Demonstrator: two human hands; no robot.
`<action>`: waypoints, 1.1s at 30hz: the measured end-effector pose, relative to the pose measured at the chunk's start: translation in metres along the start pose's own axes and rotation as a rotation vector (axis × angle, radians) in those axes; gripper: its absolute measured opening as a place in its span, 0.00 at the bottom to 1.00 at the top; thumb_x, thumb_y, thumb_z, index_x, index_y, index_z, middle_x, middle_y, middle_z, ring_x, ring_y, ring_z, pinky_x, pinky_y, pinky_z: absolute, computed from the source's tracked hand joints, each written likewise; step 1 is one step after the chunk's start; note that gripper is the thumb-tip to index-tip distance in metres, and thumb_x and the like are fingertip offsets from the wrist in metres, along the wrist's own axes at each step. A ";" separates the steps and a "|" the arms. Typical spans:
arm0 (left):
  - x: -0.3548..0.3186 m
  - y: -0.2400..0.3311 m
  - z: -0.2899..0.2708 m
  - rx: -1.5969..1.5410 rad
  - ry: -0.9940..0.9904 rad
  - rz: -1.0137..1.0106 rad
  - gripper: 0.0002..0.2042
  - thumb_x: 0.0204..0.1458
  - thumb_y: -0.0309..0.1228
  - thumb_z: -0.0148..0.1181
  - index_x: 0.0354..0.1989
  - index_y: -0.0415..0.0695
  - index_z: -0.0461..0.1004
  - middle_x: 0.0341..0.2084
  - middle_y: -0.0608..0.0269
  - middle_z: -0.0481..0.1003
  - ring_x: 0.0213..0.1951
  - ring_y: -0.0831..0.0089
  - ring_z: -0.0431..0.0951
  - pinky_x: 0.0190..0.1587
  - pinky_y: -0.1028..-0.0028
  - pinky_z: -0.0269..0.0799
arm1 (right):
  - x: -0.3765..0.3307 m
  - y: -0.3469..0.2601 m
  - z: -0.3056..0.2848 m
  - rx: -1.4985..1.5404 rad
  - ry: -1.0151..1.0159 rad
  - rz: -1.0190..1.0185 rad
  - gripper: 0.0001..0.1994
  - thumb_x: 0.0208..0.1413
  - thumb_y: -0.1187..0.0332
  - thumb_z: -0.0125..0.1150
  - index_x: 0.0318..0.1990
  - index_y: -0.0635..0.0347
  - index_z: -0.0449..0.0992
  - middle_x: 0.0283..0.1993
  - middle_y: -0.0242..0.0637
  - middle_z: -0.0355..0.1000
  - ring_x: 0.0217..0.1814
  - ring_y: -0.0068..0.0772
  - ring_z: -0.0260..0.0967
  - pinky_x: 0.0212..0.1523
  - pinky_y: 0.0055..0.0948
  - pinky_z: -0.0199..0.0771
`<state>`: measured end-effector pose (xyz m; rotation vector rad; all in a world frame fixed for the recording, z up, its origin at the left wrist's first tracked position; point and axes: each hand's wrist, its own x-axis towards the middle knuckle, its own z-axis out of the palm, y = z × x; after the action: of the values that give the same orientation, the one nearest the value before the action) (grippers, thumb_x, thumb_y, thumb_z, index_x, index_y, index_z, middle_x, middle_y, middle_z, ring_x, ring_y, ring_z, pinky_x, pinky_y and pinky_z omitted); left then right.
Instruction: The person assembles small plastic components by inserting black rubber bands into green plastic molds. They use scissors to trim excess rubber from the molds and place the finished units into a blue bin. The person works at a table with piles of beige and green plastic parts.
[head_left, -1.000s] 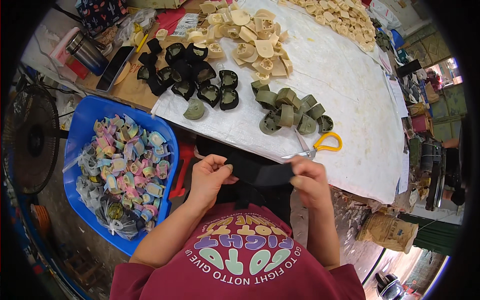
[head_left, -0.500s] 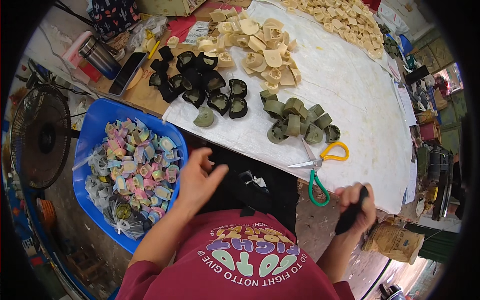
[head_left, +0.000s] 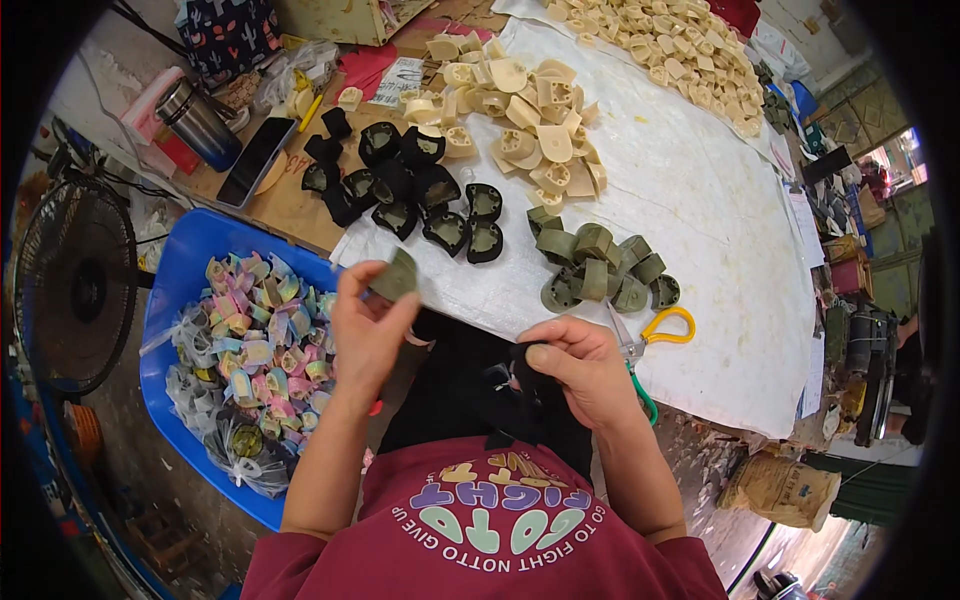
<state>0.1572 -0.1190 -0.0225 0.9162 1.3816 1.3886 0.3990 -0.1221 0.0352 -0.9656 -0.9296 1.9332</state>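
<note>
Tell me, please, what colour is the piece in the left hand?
Olive green piece, pinched by the left hand; head view.

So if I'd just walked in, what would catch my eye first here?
Probably the blue tub at the person's left, heaped with pastel-coloured pieces. Next, the white sheet ahead, with separate heaps of cream pieces, black pieces and olive pieces. The left hand lifts one olive piece; the right hand grips something black.

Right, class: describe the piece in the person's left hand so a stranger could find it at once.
Start at the blue tub of pastel pieces, lower left. Just right of it, the left hand is raised, pinching an olive-green piece. Unlike the olive pile on the white sheet, it is held up alone.
</note>
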 end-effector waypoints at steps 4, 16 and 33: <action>-0.042 0.021 0.034 -0.253 -0.223 -0.007 0.34 0.44 0.10 0.56 0.62 0.44 0.56 0.48 0.62 0.65 0.48 0.74 0.71 0.45 0.74 0.75 | 0.017 0.004 0.020 -0.028 -0.057 -0.011 0.08 0.55 0.77 0.60 0.42 0.68 0.77 0.36 0.38 0.77 0.36 0.22 0.74 0.40 0.20 0.74; -0.048 0.039 0.034 -0.429 -0.235 -0.196 0.19 0.56 0.25 0.54 0.57 0.42 0.67 0.55 0.52 0.69 0.50 0.70 0.74 0.52 0.70 0.70 | -0.010 -0.017 0.022 -0.439 -0.001 -0.111 0.09 0.55 0.76 0.60 0.44 0.62 0.79 0.36 0.32 0.77 0.38 0.18 0.71 0.42 0.20 0.70; -0.060 0.034 0.039 -0.215 -0.362 -0.168 0.23 0.60 0.31 0.46 0.64 0.39 0.58 0.54 0.59 0.67 0.51 0.79 0.67 0.54 0.77 0.60 | -0.003 -0.014 0.031 -0.722 0.073 -0.221 0.25 0.53 0.76 0.60 0.60 0.57 0.64 0.29 0.33 0.74 0.31 0.20 0.69 0.27 0.21 0.65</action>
<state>0.2071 -0.1629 0.0211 0.8398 0.9916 1.1515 0.3782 -0.1271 0.0621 -1.2498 -1.6660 1.3707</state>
